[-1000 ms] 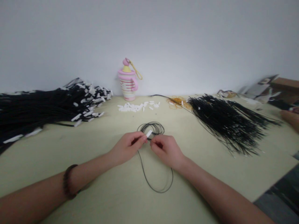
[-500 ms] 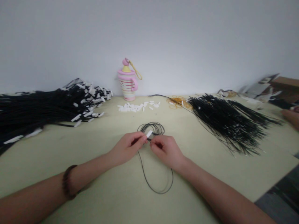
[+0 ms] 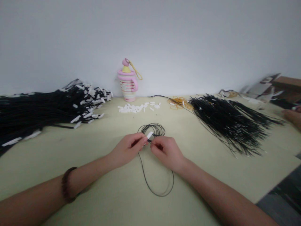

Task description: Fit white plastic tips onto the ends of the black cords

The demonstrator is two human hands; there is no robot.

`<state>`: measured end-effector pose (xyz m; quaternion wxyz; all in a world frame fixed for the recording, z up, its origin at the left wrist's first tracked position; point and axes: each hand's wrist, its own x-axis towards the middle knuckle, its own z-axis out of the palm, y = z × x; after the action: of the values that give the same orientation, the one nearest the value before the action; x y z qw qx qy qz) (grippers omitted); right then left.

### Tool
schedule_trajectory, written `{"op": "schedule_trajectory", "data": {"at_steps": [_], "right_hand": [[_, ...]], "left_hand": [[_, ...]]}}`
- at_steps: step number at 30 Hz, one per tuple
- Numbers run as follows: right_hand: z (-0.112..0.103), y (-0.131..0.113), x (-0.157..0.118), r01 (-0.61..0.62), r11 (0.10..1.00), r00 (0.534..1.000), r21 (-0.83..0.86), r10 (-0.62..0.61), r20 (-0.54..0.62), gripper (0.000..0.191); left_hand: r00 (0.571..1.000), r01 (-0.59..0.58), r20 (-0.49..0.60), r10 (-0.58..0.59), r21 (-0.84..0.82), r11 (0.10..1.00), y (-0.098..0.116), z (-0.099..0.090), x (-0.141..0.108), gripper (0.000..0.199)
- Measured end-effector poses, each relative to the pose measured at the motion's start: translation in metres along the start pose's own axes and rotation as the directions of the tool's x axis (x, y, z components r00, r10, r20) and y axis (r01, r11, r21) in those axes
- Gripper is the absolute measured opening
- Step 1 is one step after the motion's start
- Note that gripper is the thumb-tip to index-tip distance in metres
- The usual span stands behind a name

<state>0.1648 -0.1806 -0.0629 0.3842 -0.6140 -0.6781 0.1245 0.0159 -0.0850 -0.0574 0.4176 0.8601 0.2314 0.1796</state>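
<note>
Between thumb and fingers, my left hand (image 3: 132,146) pinches a small white sleeve (image 3: 150,135) that points up and to the right. My right hand (image 3: 167,153) is closed close beside it, pinching the thin black cable (image 3: 142,163). Just behind my fingers lies a coil of the black cable (image 3: 154,127), partly covered by both hands. From the hands, a loose loop of the cable hangs toward me over the table. Whether the cable end sits inside the sleeve is too small to tell.
Black cables with white ends (image 3: 47,106) pile up at left. Loose white sleeves (image 3: 134,108) lie before a pink cup (image 3: 128,84). Yellow rubber bands (image 3: 178,103) and a black cable bundle (image 3: 228,125) are at right. Another person's hand (image 3: 293,116) shows at the right edge.
Almost nothing differs. The whole view has shifted very slightly, and both hands keep the same hold on the sleeve and cable.
</note>
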Motion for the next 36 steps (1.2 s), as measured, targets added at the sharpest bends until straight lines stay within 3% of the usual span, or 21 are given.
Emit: {"op": "schedule_trajectory", "data": {"at_steps": [36], "right_hand": [[0.0027,0.0015,0.0001,0.018,0.998,1.0,0.059,-0.017,-0.026,0.017]], "left_hand": [[0.999,-0.035,0.026,0.034,0.015,0.999,-0.0046,0.0041,-0.0005,0.031]]}}
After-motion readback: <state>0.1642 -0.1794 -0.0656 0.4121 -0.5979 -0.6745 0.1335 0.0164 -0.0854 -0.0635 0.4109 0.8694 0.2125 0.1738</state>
